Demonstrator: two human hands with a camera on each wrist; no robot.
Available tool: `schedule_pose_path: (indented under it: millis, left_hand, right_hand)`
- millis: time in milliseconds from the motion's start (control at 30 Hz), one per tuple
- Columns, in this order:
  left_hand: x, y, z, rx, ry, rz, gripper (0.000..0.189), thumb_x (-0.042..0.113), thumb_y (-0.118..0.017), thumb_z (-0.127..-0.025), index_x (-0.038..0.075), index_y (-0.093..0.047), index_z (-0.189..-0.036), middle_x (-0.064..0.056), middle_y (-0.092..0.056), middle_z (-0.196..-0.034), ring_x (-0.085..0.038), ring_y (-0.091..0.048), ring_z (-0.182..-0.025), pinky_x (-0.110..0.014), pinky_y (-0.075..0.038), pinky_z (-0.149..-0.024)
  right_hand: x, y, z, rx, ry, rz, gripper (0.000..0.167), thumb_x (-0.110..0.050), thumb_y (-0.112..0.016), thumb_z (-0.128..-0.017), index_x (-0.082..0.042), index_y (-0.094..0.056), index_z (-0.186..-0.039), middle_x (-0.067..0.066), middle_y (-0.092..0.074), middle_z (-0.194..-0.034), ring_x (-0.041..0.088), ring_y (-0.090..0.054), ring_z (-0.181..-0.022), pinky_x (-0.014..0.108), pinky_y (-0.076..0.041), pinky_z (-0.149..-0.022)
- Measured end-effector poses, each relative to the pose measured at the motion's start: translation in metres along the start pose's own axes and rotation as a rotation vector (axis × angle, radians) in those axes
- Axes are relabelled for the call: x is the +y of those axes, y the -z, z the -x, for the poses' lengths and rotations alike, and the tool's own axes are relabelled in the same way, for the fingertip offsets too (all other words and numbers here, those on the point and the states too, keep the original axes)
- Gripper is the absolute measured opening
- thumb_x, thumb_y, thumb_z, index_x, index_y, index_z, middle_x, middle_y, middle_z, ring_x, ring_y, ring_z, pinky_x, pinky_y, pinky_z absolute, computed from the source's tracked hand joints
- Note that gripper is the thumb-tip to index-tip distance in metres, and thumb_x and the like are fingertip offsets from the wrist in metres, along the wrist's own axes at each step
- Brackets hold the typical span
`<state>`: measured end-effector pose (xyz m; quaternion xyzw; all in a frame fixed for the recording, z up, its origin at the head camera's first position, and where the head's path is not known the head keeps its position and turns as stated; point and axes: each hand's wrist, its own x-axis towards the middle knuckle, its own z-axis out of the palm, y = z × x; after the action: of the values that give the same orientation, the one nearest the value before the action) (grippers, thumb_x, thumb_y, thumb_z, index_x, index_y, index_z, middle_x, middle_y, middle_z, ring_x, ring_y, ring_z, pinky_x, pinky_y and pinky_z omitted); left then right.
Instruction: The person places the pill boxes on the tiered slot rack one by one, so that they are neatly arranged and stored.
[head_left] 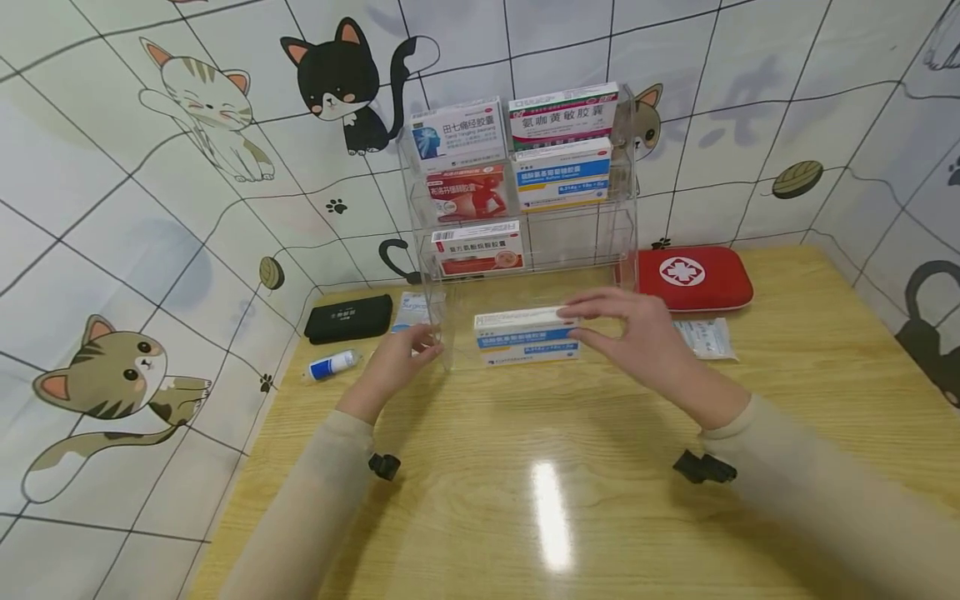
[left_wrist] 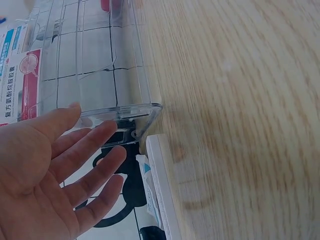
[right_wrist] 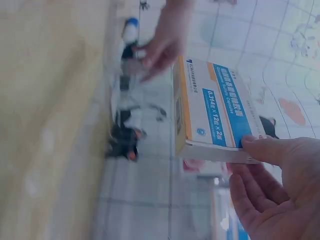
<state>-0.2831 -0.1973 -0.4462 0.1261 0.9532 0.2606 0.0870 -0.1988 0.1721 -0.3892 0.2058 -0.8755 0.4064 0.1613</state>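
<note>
My right hand [head_left: 630, 329] pinches the right end of a white, blue and orange medicine box [head_left: 517, 337] between thumb and fingers. The box is held upright, label outward, in front of the lowest level of a clear acrylic display rack [head_left: 577, 242]. In the right wrist view, the thumb presses on the front of the box [right_wrist: 215, 100] near its edge. Beside the rack's lower left side is my left hand [head_left: 401, 362]. Its fingers [left_wrist: 95, 162] are spread and relaxed in the left wrist view, the fingertips close to the clear side panel.
Several medicine boxes stand in the rack, including a red one [head_left: 468, 193] and a matching blue-and-white one [head_left: 564, 175]. Left of it lie a black case [head_left: 348, 319], a white-and-blue tube [head_left: 333, 364] and a surgical packet [head_left: 411, 310]. A red first-aid case [head_left: 708, 279] and white packet [head_left: 707, 339] lie right.
</note>
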Motion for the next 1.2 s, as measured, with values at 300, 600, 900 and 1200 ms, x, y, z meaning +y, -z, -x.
schedule_pose_path:
  millis: [300,600,900,1200]
  left_hand:
    - [0.002,0.001,0.0,-0.009,0.012,0.0,0.045,0.033,-0.064,-0.104,0.015,-0.058,-0.145,-0.008,-0.073,-0.124,-0.028,-0.067,-0.118,-0.051,-0.052,-0.103]
    - [0.001,-0.001,0.001,-0.002,0.005,0.009,0.045,0.032,-0.065,-0.104,0.013,-0.059,-0.144,-0.008,-0.073,-0.121,-0.028,-0.068,-0.115,-0.051,-0.053,-0.101]
    - [0.004,0.002,-0.001,-0.006,0.0,-0.021,0.045,0.032,-0.065,-0.104,0.012,-0.059,-0.143,-0.009,-0.073,-0.122,-0.029,-0.067,-0.116,-0.051,-0.052,-0.103]
    - [0.003,0.001,-0.002,-0.015,0.005,-0.021,0.045,0.032,-0.065,-0.104,0.013,-0.059,-0.144,-0.009,-0.073,-0.123,-0.029,-0.067,-0.117,-0.051,-0.052,-0.103]
  right_hand:
    - [0.012,0.074,-0.049,0.173,-0.118,0.056,0.032,-0.022,-0.078,-0.094,-0.029,-0.077,-0.125,-0.007,-0.069,-0.135,0.007,-0.065,-0.115,0.005,-0.047,-0.09]
    - [0.036,0.085,-0.085,0.265,-0.087,0.054,0.033,-0.021,-0.075,-0.096,-0.029,-0.075,-0.128,-0.007,-0.069,-0.136,0.005,-0.061,-0.123,0.012,-0.049,-0.099]
    - [0.05,0.074,-0.094,0.324,0.013,0.136,0.03,-0.019,-0.075,-0.095,-0.027,-0.077,-0.124,-0.009,-0.069,-0.132,0.011,-0.065,-0.116,0.005,-0.045,-0.093]
    - [0.059,0.065,-0.096,0.248,0.063,0.172,0.032,-0.01,-0.077,-0.093,-0.02,-0.077,-0.124,-0.001,-0.069,-0.131,0.017,-0.068,-0.109,0.002,-0.044,-0.091]
